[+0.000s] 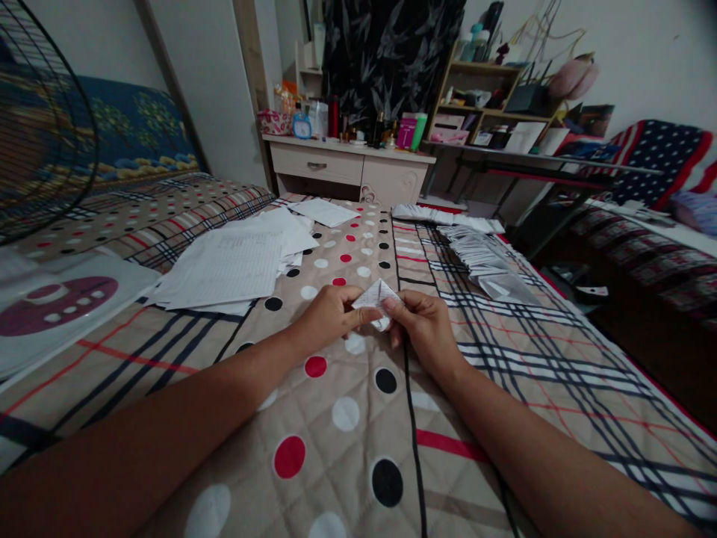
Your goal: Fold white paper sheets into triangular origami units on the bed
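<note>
while loose ppr shts [224,261] lie nearby on bedspread [358,478], both hands [334,308] pinch sm. folded pc [374,295] btwn them.

Bedroom with quilted bedspread [336,478], dresser [330,166]

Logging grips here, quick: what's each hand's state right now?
Left hand: closed, pinching the folded paper.
Right hand: closed, pinching the same paper.

Paper piece [374,294] is sitting between left hand [331,315] and right hand [430,323], sheets [224,265] are lying on the quilt [319,381] at ten o'clock, folded papers [473,258] are lying on it at two, dresser [336,169] is standing beyond at twelve, shelf [485,69] is standing at one
</note>
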Tool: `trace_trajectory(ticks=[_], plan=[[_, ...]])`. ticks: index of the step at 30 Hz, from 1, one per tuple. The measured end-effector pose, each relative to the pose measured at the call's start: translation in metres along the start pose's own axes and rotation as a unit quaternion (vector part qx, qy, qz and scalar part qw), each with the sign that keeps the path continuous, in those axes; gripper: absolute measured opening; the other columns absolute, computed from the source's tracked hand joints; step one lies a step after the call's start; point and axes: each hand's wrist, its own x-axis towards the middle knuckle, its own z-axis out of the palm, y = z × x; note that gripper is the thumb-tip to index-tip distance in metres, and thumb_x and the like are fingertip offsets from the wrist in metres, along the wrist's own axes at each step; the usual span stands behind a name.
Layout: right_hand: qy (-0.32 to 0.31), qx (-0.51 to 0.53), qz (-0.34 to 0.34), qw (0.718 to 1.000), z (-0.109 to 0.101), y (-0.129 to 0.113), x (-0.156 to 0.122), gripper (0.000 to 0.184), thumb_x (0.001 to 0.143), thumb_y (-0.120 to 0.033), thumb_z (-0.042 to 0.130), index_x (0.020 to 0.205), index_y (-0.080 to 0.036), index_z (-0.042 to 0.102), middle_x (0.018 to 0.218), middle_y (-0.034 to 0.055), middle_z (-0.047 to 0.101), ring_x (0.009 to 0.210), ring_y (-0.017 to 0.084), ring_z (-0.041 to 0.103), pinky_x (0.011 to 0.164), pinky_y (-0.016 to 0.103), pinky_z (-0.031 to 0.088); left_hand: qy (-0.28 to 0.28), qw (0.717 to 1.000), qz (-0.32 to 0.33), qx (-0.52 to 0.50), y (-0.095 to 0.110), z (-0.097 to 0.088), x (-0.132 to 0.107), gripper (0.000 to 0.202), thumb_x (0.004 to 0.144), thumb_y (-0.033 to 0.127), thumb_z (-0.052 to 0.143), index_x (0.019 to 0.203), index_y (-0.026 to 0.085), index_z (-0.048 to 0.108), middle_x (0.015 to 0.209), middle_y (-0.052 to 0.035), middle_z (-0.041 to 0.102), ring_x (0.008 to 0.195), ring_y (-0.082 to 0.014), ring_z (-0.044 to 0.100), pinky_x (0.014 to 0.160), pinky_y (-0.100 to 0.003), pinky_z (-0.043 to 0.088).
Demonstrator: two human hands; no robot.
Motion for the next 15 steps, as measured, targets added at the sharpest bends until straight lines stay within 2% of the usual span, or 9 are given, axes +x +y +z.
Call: trace_trajectory(ticks=[3, 10, 15], plan=[[0.002, 0.022, 0.003, 1.0, 0.0009, 0.0004, -0.0003, 0.034, 0.08, -0.044, 0.067, 0.062, -0.016, 0.06, 0.044, -0.0016, 0.057, 0.036, 0.009, 0.049, 0.037, 0.018, 0.034, -0.014, 0.997, -0.033, -0.067, 0.0037, 0.0048, -0.0009, 0.03, 0.069, 0.038, 0.077, 0.079, 0.013, 0.064, 0.064, 0.0001, 0.064, 0.048, -0.0099, 0.057, 0.045, -0.02, 0.047], [0.01, 0.028, -0.021, 0.999, 0.0038, -0.0012, -0.0011, 0.031, 0.083, -0.042, 0.065, 0.068, -0.015, 0.065, 0.056, 0.0018, 0.066, 0.047, 0.013, 0.061, 0.048, 0.021, 0.047, -0.047, 0.988, -0.07, -0.126, 0.0105, 0.0075, 0.0019, 0.024, 0.072, 0.031, 0.074, 0.069, 0.009, 0.066, 0.066, -0.0052, 0.069, 0.053, -0.0104, 0.062, 0.052, -0.02, 0.052], [0.045, -0.001, -0.015, 0.999, 0.0022, 0.0039, 0.0035, 0.034, 0.078, -0.044, 0.071, 0.062, -0.015, 0.066, 0.055, 0.0016, 0.064, 0.045, 0.01, 0.055, 0.044, 0.019, 0.043, 0.04, 0.985, -0.091, -0.138, 0.0098, 0.0051, 0.0031, 0.027, 0.066, 0.032, 0.078, 0.071, 0.011, 0.061, 0.06, -0.0017, 0.065, 0.045, -0.0093, 0.058, 0.046, -0.02, 0.048]])
